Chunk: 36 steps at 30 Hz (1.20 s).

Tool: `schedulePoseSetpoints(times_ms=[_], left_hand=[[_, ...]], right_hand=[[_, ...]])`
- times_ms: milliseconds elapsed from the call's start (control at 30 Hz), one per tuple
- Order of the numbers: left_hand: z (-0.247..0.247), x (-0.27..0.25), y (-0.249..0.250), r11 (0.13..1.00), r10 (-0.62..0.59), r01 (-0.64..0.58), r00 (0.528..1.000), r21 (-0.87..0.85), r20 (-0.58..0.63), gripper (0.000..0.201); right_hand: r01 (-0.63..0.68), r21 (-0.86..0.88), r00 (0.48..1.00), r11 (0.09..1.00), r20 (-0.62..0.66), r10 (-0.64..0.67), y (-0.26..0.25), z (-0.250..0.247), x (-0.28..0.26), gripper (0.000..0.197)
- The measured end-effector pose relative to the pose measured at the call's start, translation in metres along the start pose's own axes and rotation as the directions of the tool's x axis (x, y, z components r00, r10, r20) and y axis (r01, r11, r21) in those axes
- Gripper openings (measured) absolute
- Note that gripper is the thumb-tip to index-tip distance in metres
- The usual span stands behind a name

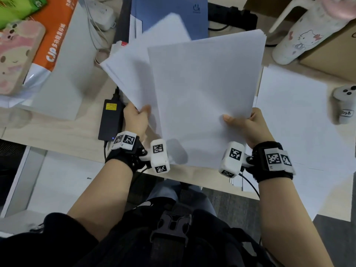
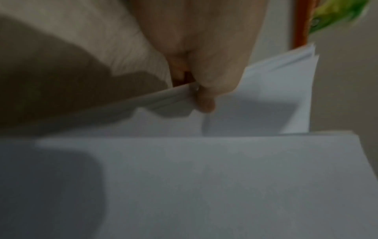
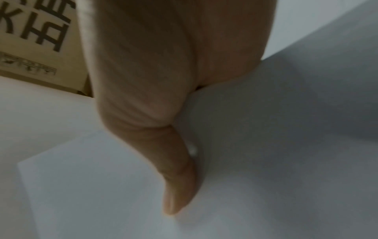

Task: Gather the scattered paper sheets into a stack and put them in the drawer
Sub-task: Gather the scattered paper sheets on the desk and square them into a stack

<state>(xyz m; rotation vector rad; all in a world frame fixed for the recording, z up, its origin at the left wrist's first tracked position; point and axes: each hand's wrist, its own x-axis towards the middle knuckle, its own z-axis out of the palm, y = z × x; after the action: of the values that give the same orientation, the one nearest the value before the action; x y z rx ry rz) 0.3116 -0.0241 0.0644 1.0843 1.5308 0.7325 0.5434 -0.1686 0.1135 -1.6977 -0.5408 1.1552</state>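
My right hand [image 1: 242, 122] grips a thick stack of white sheets [image 1: 204, 97] by its right edge, thumb [image 3: 180, 190] lying on top of the stack of white sheets [image 3: 266, 145]. To its left, my left hand [image 1: 137, 117] pinches a thinner, skewed bundle of white sheets [image 1: 129, 74]; the thumb [image 2: 206, 103] presses on the bundle of white sheets [image 2: 266, 100], whose edge slips under the big stack [image 2: 204, 186]. More loose sheets [image 1: 296, 120] lie on the desk at the right. An open white drawer [image 1: 63, 182] sits below the desk edge at lower left.
A black power adapter [image 1: 110, 118] lies beside my left hand. A white box [image 1: 63, 70] and an orange paper pack [image 1: 52, 35] stand at the left, a blue folder [image 1: 173, 14] at the back, a white jug [image 1: 302, 33], a cardboard box [image 1: 331, 53] and a white controller [image 1: 345, 103] at the right.
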Motion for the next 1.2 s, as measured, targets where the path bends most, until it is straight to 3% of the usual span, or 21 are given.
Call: schedulePoseSetpoints(times_ms=[100, 200, 400, 633, 767, 867, 933, 1000, 1133, 1200], left_hand=[[-0.005, 0.0, -0.004, 0.998, -0.048, 0.039, 0.984, 0.056, 0.172, 0.022], [-0.001, 0.001, -0.008, 0.992, -0.121, 0.11, 0.943, 0.055, 0.309, 0.031], [0.007, 0.006, -0.024, 0.968, -0.226, 0.251, 0.861, 0.007, 0.456, 0.03], [0.016, 0.004, -0.031, 0.98, -0.197, 0.185, 0.88, 0.071, 0.433, 0.048], [0.016, -0.004, -0.015, 0.991, -0.122, 0.137, 0.892, -0.003, 0.435, 0.038], [0.011, -0.01, 0.007, 0.996, -0.014, 0.056, 0.881, -0.075, 0.473, 0.028], [0.007, -0.014, 0.023, 0.994, 0.056, 0.0, 0.863, -0.11, 0.503, 0.023], [0.005, -0.017, 0.039, 0.985, 0.126, -0.045, 0.845, -0.165, 0.521, 0.031], [0.003, -0.023, 0.062, 0.973, 0.206, -0.115, 0.821, -0.199, 0.532, 0.036], [0.004, -0.028, 0.068, 0.969, 0.229, -0.141, 0.82, -0.202, 0.524, 0.039]], right_hand=[[-0.021, 0.008, 0.999, 1.0, 0.026, 0.021, -0.002, 0.003, 0.002, 0.009], [-0.099, 0.018, 0.995, 0.995, 0.004, 0.099, 0.015, 0.008, 0.005, 0.005], [-0.236, 0.068, 0.967, 0.969, -0.077, 0.241, 0.056, 0.016, 0.003, 0.006], [-0.228, 0.038, 0.961, 0.973, -0.15, 0.231, 0.07, 0.023, 0.008, 0.013], [-0.174, 0.076, 0.967, 0.982, -0.176, 0.185, 0.064, 0.02, 0.004, 0.008], [-0.105, 0.166, 0.982, 0.981, -0.138, 0.128, 0.048, 0.012, -0.001, 0.026], [-0.056, 0.205, 0.991, 0.977, -0.105, 0.079, 0.035, 0.006, -0.002, 0.024], [0.017, 0.224, 0.995, 0.974, -0.1, 0.005, 0.021, 0.003, -0.001, 0.031], [0.161, 0.263, 0.979, 0.951, -0.165, -0.12, 0.0, -0.002, -0.005, 0.07], [0.183, 0.243, 0.974, 0.953, -0.178, -0.141, -0.009, -0.003, -0.012, 0.064]])
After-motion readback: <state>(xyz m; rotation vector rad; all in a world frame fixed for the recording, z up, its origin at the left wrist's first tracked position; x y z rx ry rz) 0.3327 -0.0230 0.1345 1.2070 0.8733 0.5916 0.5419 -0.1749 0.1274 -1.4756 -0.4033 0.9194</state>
